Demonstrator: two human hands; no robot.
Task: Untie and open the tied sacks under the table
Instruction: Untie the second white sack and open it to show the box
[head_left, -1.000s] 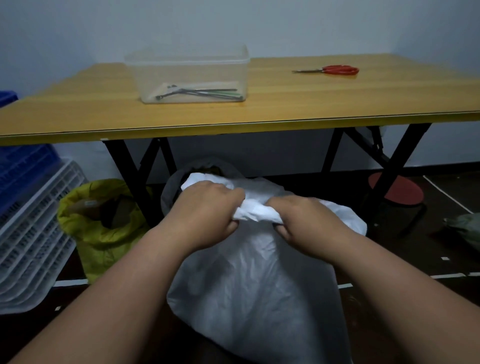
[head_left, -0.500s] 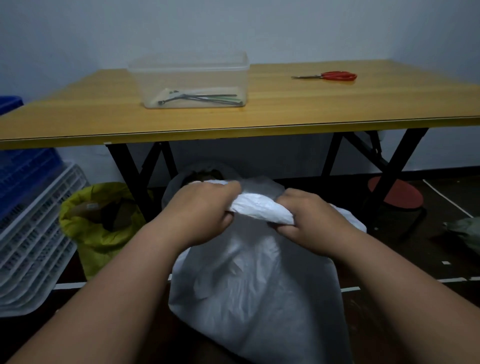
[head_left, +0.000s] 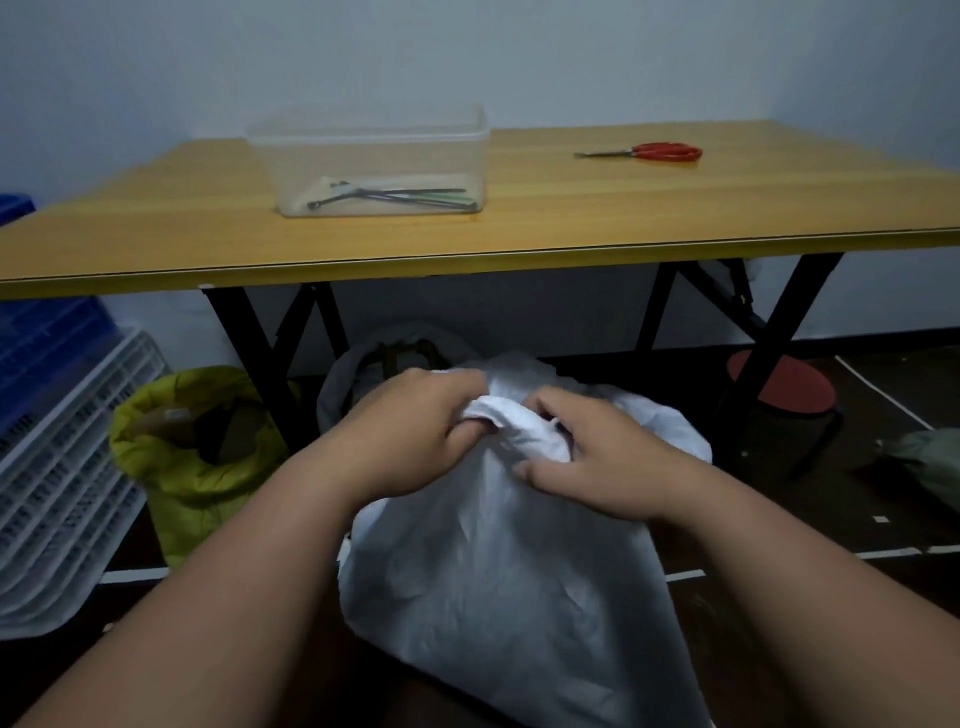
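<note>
On the floor just in front of the table (head_left: 467, 244), the white sack (head_left: 498, 571) has its bunched neck gripped by both hands: the left hand (head_left: 410, 431) still pinches it, while the right hand (head_left: 597, 457) has loosened, its fingers now spread over the bundle.

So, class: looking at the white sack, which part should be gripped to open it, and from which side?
Grip the white sack at its bunched neck, from above and from both sides. The cloth gathers into a twisted roll there, where the left hand and right hand hold it; below, it hangs slack.
</note>
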